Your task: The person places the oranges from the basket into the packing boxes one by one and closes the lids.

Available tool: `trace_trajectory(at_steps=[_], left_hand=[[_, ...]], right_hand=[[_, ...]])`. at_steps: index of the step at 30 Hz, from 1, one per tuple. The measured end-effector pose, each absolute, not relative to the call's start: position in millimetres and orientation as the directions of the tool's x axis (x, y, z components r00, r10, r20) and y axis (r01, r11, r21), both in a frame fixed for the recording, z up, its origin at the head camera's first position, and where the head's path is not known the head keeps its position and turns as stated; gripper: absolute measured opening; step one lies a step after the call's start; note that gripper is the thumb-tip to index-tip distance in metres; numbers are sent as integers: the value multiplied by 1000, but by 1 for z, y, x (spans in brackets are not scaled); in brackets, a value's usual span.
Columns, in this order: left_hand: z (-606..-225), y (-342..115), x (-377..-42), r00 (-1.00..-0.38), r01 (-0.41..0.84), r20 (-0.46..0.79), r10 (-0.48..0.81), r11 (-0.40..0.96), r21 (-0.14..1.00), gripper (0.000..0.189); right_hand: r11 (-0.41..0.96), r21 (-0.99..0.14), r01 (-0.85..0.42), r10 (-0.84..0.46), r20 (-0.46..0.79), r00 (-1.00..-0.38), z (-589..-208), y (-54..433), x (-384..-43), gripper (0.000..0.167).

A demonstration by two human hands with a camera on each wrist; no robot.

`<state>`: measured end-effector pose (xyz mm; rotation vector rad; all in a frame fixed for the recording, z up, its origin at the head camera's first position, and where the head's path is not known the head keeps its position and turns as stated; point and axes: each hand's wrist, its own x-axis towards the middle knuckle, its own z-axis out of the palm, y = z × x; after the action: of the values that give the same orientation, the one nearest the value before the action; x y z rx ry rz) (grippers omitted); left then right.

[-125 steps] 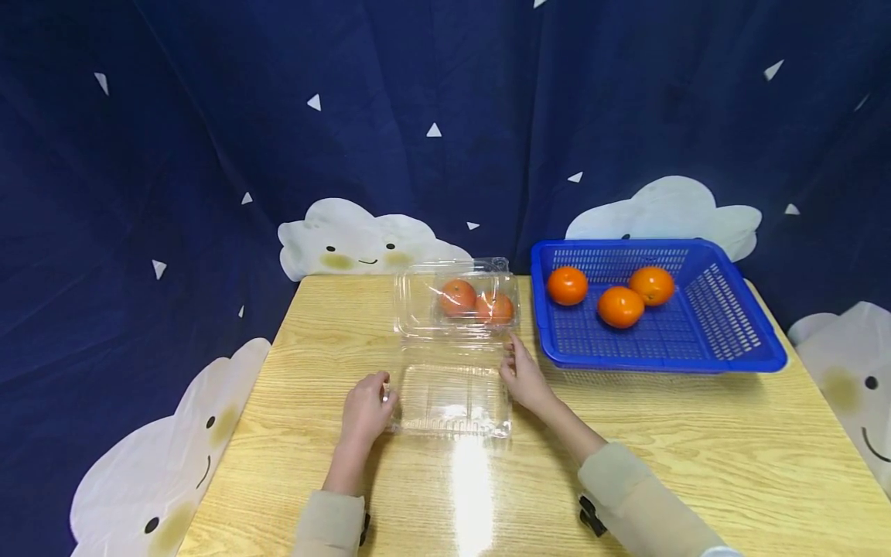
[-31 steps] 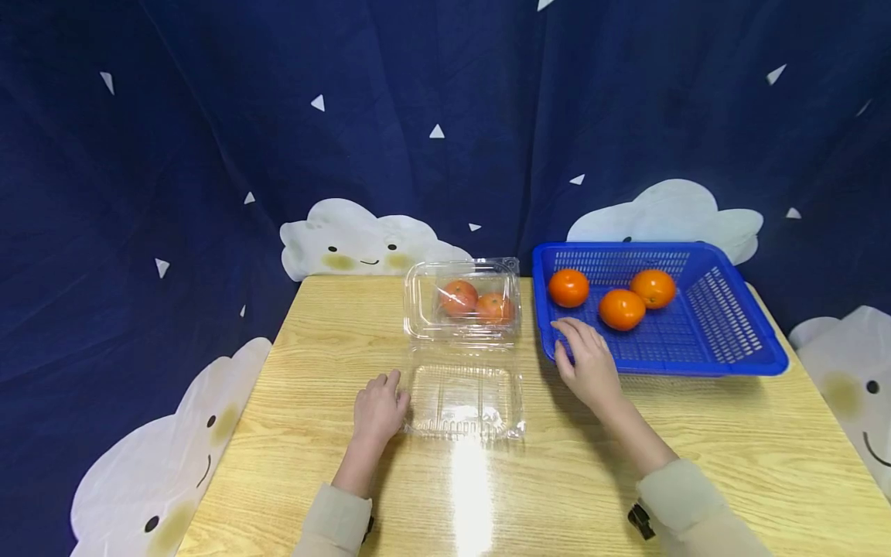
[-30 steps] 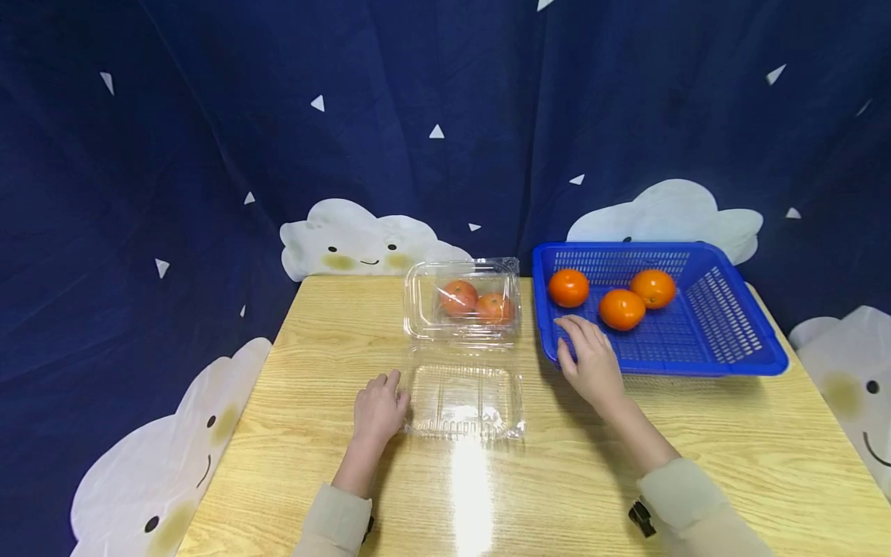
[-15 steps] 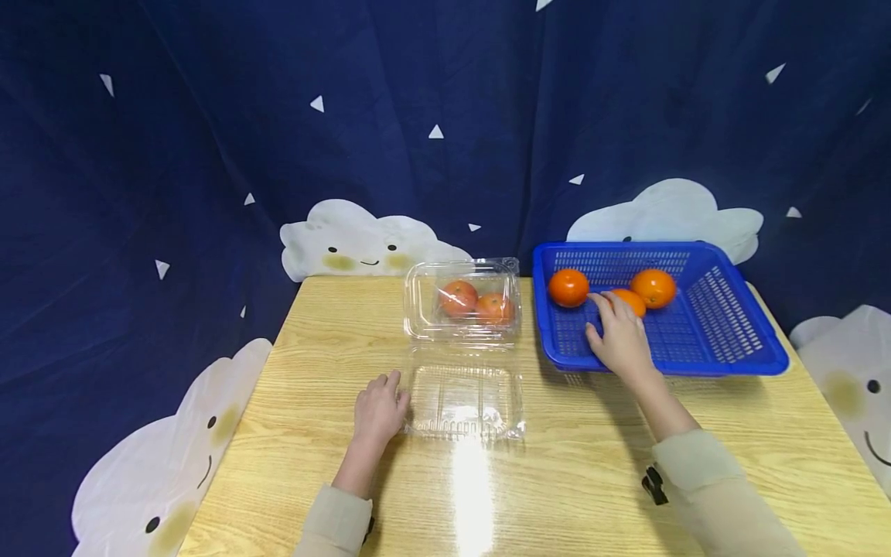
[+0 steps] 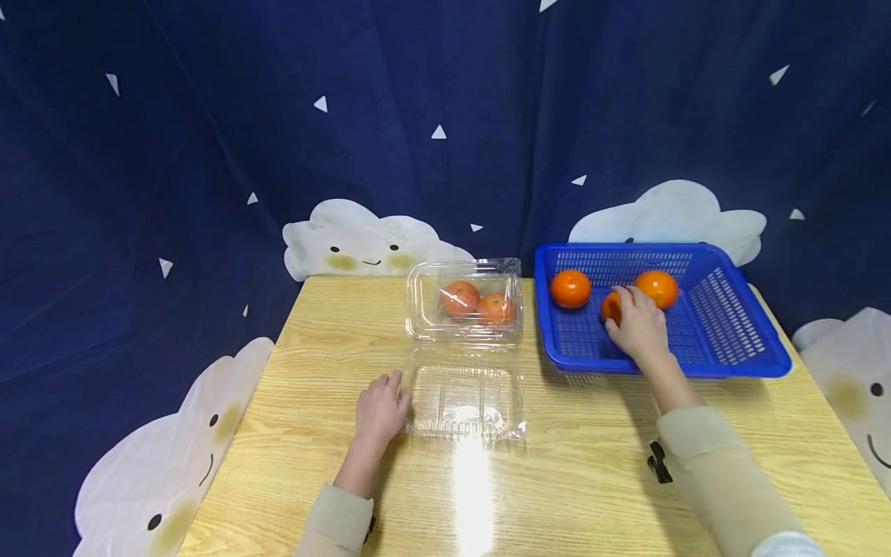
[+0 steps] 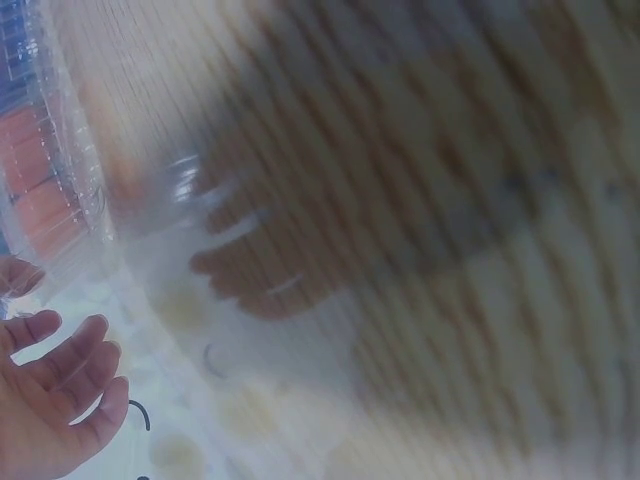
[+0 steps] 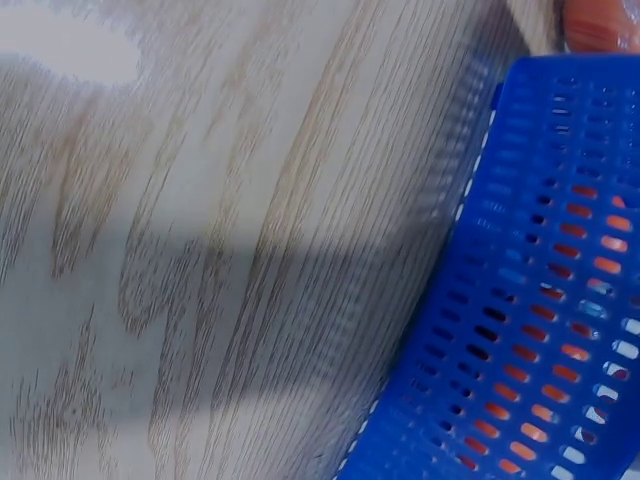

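Note:
My right hand (image 5: pixel 639 325) reaches into the blue basket (image 5: pixel 592 363) and holds an orange (image 5: pixel 611 308), fingers curled over it and partly hiding it. Another orange (image 5: pixel 571 289) lies to its left, and one more orange (image 5: pixel 657 288) sits just behind the hand. Beside the left edge of an opened clear plastic clamshell box (image 5: pixel 462 398) rests my left hand (image 5: pixel 379 406), its fingers loosely bent with nothing in them. The left wrist view shows this left hand (image 6: pixel 60 395) at the lower left. The right hand is out of sight in the right wrist view, which shows the basket's slotted side (image 7: pixel 530 300).
Behind the clamshell's near half, two oranges (image 5: pixel 461 299) show through clear plastic. The wooden table (image 5: pixel 334 325) carries everything. A dark blue curtain (image 5: pixel 390 116) with cloud prints hangs behind and at the sides.
My right hand has moved from the clamshell's right edge into the basket and closed round the middle orange. The clamshell has shifted slightly right; the left hand stays beside it.

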<state>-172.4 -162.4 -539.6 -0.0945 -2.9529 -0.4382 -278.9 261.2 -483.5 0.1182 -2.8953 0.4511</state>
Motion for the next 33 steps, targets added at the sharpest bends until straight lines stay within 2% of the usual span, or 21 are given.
trace_trajectory(at_steps=[17, 33], left_hand=[[-540, -163, -173, -985, 96, 165, 52, 958, 269, 27], [-537, -163, -172, -988, 94, 145, 60, 965, 243, 33]], right_hand=[[958, -286, 2, 28, 87, -996, -490, 266, -293, 65], [967, -254, 31, 35, 9, -999, -494, 267, -304, 71]])
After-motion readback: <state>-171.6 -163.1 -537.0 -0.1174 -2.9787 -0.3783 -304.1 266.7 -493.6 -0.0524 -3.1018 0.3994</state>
